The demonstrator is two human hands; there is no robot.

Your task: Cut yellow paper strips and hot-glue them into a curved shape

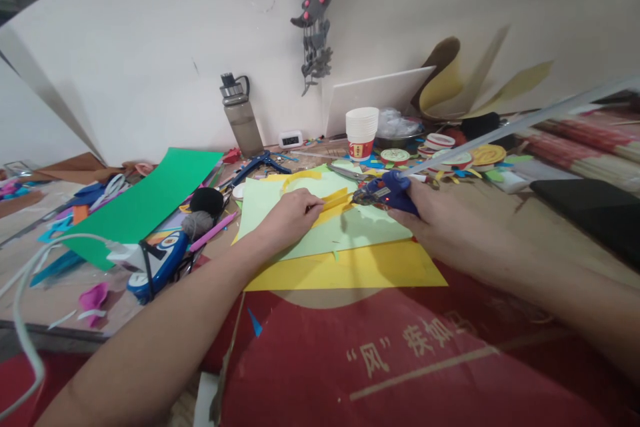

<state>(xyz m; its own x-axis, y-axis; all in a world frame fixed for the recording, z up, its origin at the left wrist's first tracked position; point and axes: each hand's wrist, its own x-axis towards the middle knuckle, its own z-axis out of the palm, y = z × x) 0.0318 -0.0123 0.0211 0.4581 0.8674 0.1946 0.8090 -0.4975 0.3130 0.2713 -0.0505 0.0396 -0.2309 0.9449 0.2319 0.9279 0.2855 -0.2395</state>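
Note:
In my left hand (294,219) I pinch the near end of a folded yellow paper strip (336,199). My right hand (423,203) is wrapped around a blue glue gun (387,192), whose nozzle points left at the strip's far end. A long translucent glue stick (505,127) sticks out behind the gun toward the upper right. Beneath both hands lies a pale green sheet (320,247), on top of a yellow sheet (350,270). A yellow paper loop (303,177) rests just beyond my left hand, and grey scissors (345,172) lie behind the strip.
On the left are a green sheet (150,207), a blue power strip (163,263) with a white cable, and a pink pen (214,232). A water bottle (241,120), small clock (291,139) and stacked paper cups (361,133) stand at the back. A black tablet-like slab (590,213) lies right.

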